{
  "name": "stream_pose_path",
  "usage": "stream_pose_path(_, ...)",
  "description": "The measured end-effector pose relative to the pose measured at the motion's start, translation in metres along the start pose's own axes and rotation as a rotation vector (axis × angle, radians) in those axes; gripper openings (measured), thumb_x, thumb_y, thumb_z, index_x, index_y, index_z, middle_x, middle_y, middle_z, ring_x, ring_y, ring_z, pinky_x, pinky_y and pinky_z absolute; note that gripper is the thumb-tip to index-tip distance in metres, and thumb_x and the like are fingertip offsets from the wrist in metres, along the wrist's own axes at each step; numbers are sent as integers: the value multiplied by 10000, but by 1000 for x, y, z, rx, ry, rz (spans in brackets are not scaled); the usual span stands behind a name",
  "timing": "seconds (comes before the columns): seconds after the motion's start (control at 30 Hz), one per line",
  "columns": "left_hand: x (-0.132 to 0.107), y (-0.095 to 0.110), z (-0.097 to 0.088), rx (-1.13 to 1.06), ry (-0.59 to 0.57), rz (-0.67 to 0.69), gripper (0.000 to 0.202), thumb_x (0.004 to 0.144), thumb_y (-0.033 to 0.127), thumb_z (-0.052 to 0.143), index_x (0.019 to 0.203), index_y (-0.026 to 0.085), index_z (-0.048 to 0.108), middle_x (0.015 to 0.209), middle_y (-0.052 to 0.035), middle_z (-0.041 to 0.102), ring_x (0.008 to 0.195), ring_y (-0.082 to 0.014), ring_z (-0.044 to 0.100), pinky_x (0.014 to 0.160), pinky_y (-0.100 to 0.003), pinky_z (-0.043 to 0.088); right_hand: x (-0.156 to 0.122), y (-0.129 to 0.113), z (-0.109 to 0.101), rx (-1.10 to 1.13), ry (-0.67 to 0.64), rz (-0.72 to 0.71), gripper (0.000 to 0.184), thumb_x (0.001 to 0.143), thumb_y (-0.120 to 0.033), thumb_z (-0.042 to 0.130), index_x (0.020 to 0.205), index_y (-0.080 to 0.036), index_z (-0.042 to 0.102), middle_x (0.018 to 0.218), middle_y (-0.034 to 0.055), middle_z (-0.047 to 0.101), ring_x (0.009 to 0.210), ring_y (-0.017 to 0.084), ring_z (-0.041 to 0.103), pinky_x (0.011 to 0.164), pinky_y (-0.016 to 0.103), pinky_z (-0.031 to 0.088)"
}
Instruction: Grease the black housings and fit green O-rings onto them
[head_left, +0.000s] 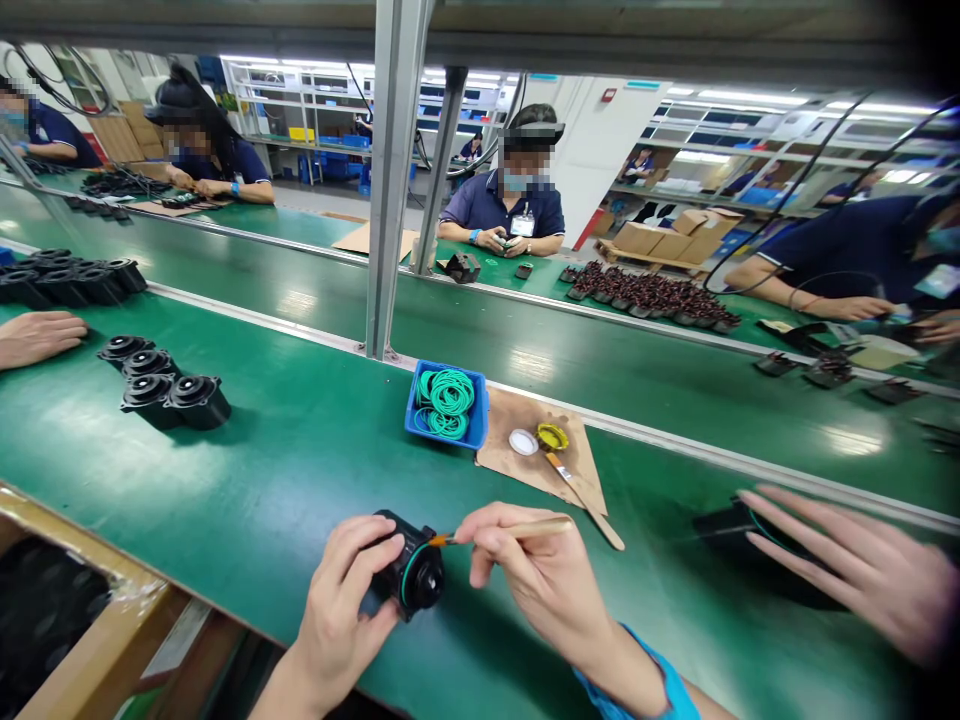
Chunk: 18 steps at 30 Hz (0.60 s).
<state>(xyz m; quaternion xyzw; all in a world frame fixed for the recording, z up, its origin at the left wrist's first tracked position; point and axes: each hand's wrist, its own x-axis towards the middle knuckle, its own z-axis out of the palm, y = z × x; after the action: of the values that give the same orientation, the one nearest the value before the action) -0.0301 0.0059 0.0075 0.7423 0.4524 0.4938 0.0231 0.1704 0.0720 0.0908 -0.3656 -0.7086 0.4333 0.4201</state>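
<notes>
My left hand (349,580) is wrapped round a black round housing (397,540), which lies on its side over the green bench with its stepped end facing right. A green rubber ring (411,572) sits around that end. Between the thumb and fingers of my right hand (532,565) is a slim paintbrush (536,528) with a light wooden handle. Its orange bristles touch the housing near the top of the ring. Past my hands, a blue bin (480,425) holds several loose green rings (448,392).
On a stained cardboard piece (510,475) lie a white lid (523,441), a yellow cap (553,436) and a flat brush (585,500). Several black housings (196,400) stand at left. Another person's blurred hand (862,560) covers a housing at right; another hand (41,338) rests far left. A metal post (386,200) rises behind.
</notes>
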Motion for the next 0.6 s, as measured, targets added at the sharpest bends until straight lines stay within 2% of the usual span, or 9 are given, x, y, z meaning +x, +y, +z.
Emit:
stream_pose_path(0.2,-1,-1,0,29,0,4,439,841,-27,589,1246,143,587,1212,-107,613,1191,-219,568,1058,-342,486,4,-4,7,-100,-46,-147,574,1025,-520,499,627,-160,705,509,36,680,457,130,638,518,218,486)
stream_pose_path(0.4,-1,-1,0,31,12,-29,442,838,-7,596,1249,157,588,1184,-99,628,1151,-221,579,1025,-342,498,6,-15,13,-139,-153,-321,463,1063,-403,475,709,-175,667,597,13,686,536,112,611,553,212,465)
stream_pose_path(0.6,-2,-1,-1,7,1,-85,452,837,69,656,1273,165,584,1182,-105,631,1111,-231,593,963,-339,531,-4,-17,16,-198,-258,-486,412,1071,-447,421,851,-173,637,693,36,699,585,129,561,570,250,448)
